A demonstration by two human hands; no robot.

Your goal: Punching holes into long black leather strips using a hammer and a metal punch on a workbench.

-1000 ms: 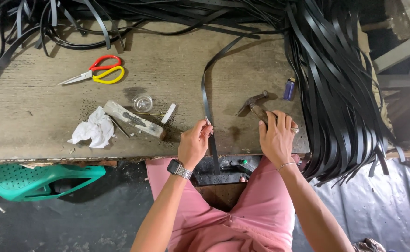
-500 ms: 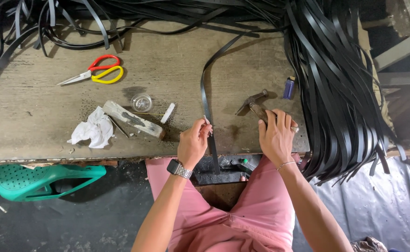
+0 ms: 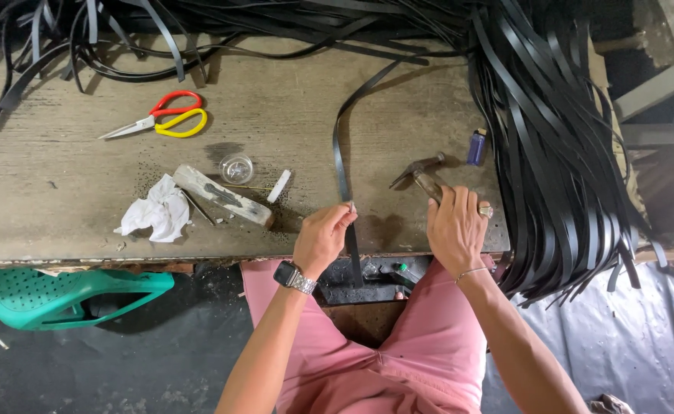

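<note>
My left hand (image 3: 323,238), with a watch on the wrist, pinches a long black strap (image 3: 341,146) at the near edge of the wooden table (image 3: 61,199). The strap runs from the black pile at the back, across the table and down over the edge. My right hand (image 3: 453,228) wraps the handle of a small hammer (image 3: 420,170) that lies on the table with its head pointing away from me. The two hands are about a hand's width apart.
A big heap of black straps (image 3: 552,153) hangs over the right edge and fills the back. Red and yellow scissors (image 3: 162,121), a clear round cap (image 3: 236,167), a whitish block (image 3: 222,196), crumpled tissue (image 3: 157,213) and a blue lighter (image 3: 476,146) lie about. A green plastic stool (image 3: 69,295) stands below left.
</note>
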